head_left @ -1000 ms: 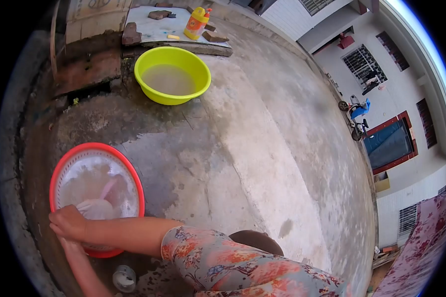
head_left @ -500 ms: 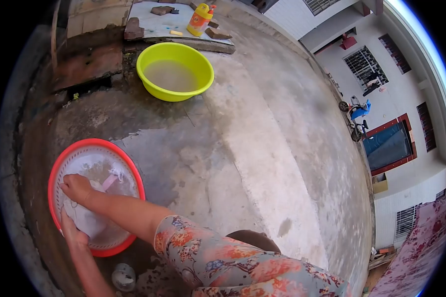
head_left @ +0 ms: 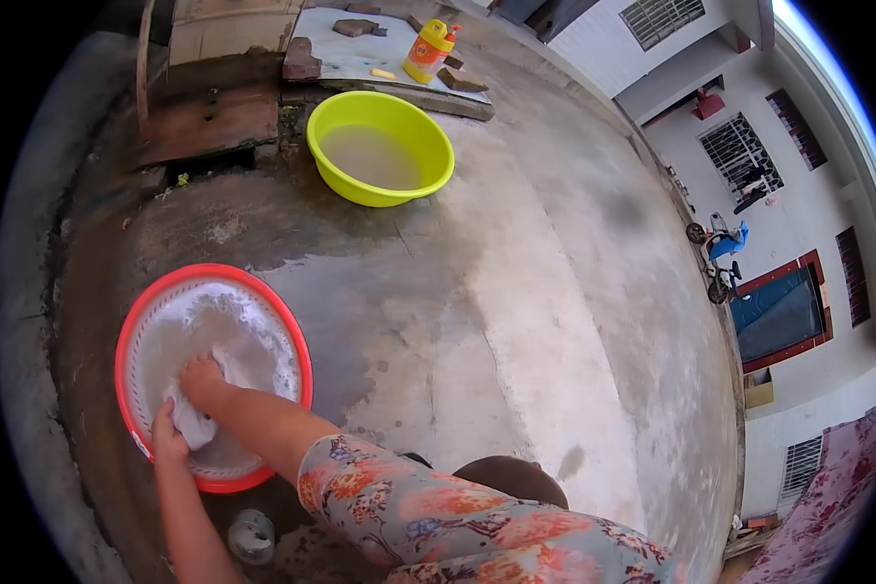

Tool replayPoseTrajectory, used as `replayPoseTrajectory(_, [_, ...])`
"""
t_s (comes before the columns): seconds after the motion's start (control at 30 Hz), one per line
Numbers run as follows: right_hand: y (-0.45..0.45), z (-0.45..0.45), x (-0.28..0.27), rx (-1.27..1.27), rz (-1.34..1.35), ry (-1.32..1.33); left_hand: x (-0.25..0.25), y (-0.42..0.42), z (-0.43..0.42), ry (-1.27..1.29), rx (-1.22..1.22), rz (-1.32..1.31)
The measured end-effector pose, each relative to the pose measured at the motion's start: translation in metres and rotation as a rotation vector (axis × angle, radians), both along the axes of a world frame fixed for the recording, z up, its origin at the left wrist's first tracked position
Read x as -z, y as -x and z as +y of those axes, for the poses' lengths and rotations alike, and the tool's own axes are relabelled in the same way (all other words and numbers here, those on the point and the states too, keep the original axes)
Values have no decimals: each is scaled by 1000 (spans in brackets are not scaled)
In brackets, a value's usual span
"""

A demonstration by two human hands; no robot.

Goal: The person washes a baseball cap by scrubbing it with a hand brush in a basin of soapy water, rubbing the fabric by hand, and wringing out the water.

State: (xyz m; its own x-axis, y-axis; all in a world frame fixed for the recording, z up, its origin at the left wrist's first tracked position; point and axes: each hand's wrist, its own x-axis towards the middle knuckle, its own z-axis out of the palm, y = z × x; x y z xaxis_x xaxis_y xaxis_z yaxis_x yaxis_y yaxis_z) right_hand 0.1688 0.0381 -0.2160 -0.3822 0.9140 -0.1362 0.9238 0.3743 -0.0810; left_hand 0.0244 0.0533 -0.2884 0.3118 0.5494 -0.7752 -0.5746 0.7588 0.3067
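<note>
Curling the left grip (head_left: pixel 170 435), partly closed, around the near end of a bunched white cloth (head_left: pixel 195 425). Bending the fingers of the right grip (head_left: pixel 201 378) over the same cloth, just beyond the left, in a half-open hold; hiding the fingertips, so giving no way to tell how firmly. Wetting the cloth in cloudy water (head_left: pixel 238 457) right under both grips, inside a red-rimmed basin (head_left: pixel 304 341) with slotted inner walls. Working beside white foam (head_left: pixel 214 295), gathered on the grips' far side.

Apparently handling the soaked cloth between both grips, in the middle of manipulating it rather than lifting it clear. Calling, by the look of it, for a steady hold on the left and a flexible one on the right, allowing for slippery fabric.

Reaching past a clear container (head_left: pixel 251 535), on the ground on the near side of the grips. Facing, well apart beyond the right grip, a lime-yellow basin (head_left: pixel 446 175) containing cloudy liquid, and farther still, a yellow bottle (head_left: pixel 426 54) on a low slab (head_left: pixel 326 60).
</note>
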Motion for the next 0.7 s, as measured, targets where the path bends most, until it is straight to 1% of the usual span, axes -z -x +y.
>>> replayPoseTrajectory(0.03, [1, 4, 27, -18, 260, 130, 24, 7, -2, -21, -108, 162])
replayPoseTrajectory(0.07, [3, 4, 31, -56, 235, 64, -1, 3, -6, 5, -36, 19])
replayPoseTrajectory(0.1, [-7, 6, 24, 131, 170, 82, -4, -1, -14, -73, -36, -43])
replayPoseTrajectory(0.13, [5, 24, 32, 277, 276, 110, -12, 10, -7, -54, -50, -88])
replayPoseTrajectory(0.17, [-6, 22, 41, 446, 321, 177, -13, -8, -15, -5, -55, -180])
replayPoseTrajectory(0.2, [-7, 20, 22, 492, 557, 236, -3, -14, -15, -53, -108, -125])
replayPoseTrajectory(0.23, [-10, 22, -41, 420, 697, 235, -47, -40, -4, -88, -161, -20])
replayPoseTrajectory(0.27, [4, 9, -58, 371, 751, 218, -57, -18, -19, -46, -195, -110])
replayPoseTrajectory(0.3, [12, -1, -66, 319, 812, 185, -70, -21, -21, -62, -246, -53])
replayPoseTrajectory(0.33, [41, -11, -64, 262, 831, 218, -21, 2, -14, -326, -266, -103])
replayPoseTrajectory(0.37, [38, -25, -70, 119, 825, 101, -25, 3, -11, -355, -209, -218])
replayPoseTrajectory(0.4, [38, -34, -73, -29, 824, -11, -28, 2, -13, -353, -213, -208])
replayPoseTrajectory(0.43, [38, -31, -73, -34, 829, -5, -29, -8, -14, -313, -234, -152])
replayPoseTrajectory(0.5, [36, -14, -72, 245, 781, -22, -80, -43, -17, -233, -273, -45])
replayPoseTrajectory(0.53, [32, -5, -65, 246, 793, 3, -95, -48, -27, -176, -294, 24])
replayPoseTrajectory(0.6, [14, 22, -66, 548, 901, 43, -119, -58, -30, -161, -311, 56])
replayPoseTrajectory(0.63, [17, 16, -66, 547, 905, 45, -130, -58, -29, -154, -329, 85])
replayPoseTrajectory(0.67, [23, 2, -79, 408, 975, -37, -137, -52, -26, -210, -310, 213])
replayPoseTrajectory(0.7, [30, -15, -92, 266, 1037, -111, -128, -38, -26, -209, -320, 215])
